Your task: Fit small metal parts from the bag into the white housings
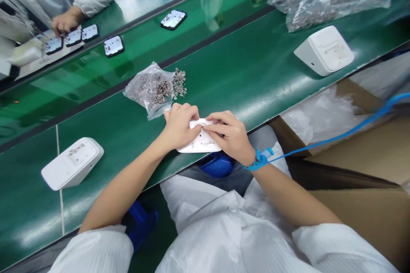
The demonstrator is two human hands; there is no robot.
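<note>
A white plastic device (201, 146) lies at the near edge of the green bench, between my hands. My left hand (181, 126) grips its left side, thumb on the top face. The fingers of my right hand (231, 133) are bent together over its right part; whether they pinch something small cannot be made out. A blue strap circles my right wrist. Just beyond my left hand, an open clear bag (150, 87) of small metal parts rests on the bench, with a loose pile of metal parts (180, 83) beside it.
One white device (73, 163) stands at the left, another (326, 51) at the right. A large plastic bag (336, 0) lies at the back right. Across the bench, a co-worker's hand (67, 20) touches dark-edged panels (73, 37). A blue cord runs right, above cardboard boxes (361, 209).
</note>
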